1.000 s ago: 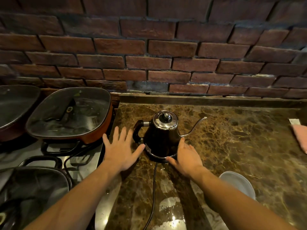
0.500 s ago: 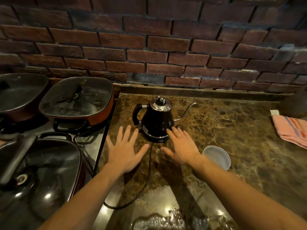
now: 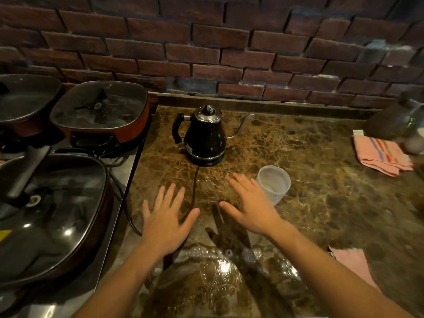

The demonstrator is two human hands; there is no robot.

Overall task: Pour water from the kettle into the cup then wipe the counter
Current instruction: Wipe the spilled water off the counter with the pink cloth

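Note:
A black gooseneck kettle point(image 3: 205, 137) with a chrome lid stands on its base at the back of the brown marble counter point(image 3: 309, 180), handle to the left, thin spout to the right. Its black cord runs toward me between my hands. A translucent white cup point(image 3: 273, 182) stands upright in front of the kettle, to its right. My left hand point(image 3: 166, 218) is spread flat over the counter, holding nothing. My right hand point(image 3: 249, 204) is also spread open, its fingers just left of the cup. A pink striped cloth point(image 3: 382, 157) lies folded at the far right.
Three lidded pans point(image 3: 101, 111) crowd the stove on the left. A second pink cloth point(image 3: 351, 262) shows under my right forearm. A dark jar point(image 3: 387, 121) stands at the right rear. Water glistens on the near counter point(image 3: 220, 267). A brick wall closes off the back.
Both hands have drawn back from the kettle toward me, still spread open. The view has pulled back and tilted, bringing the cup and the striped cloth fully into sight.

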